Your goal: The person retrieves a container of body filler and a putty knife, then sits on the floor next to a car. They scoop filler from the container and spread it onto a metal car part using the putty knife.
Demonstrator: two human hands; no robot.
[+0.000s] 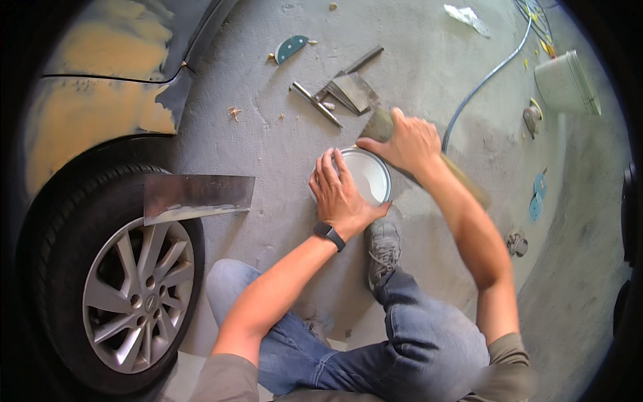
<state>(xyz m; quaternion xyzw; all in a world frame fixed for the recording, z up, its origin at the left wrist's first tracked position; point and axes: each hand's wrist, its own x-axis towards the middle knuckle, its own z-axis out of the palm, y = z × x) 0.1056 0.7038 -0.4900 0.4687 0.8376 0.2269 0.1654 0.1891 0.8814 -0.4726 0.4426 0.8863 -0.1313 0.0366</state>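
My left hand (341, 196), with a dark watch on its wrist, is spread over a round metal can (388, 173). Its fingers lie on the far left rim, the thumb at the near right. The can's pale top shows between them. My right hand (412, 140) grips a long, flat olive-brown board (378, 125), its thumb close to the can's far rim. Part of the board is hidden under my forearm, and its right end is blurred. Just beyond lie several flat metal spreader blades (354, 93) with bar handles.
Left stands a car wheel (140, 296) below a filler-patched body panel (100, 105). A wide metal spreader (198, 196) overlaps the tyre in view. An air hose (472, 90) curves right towards a white bucket (562, 85). Sanding discs (537, 201) lie on the floor; my shoe (384, 246) is near the can.
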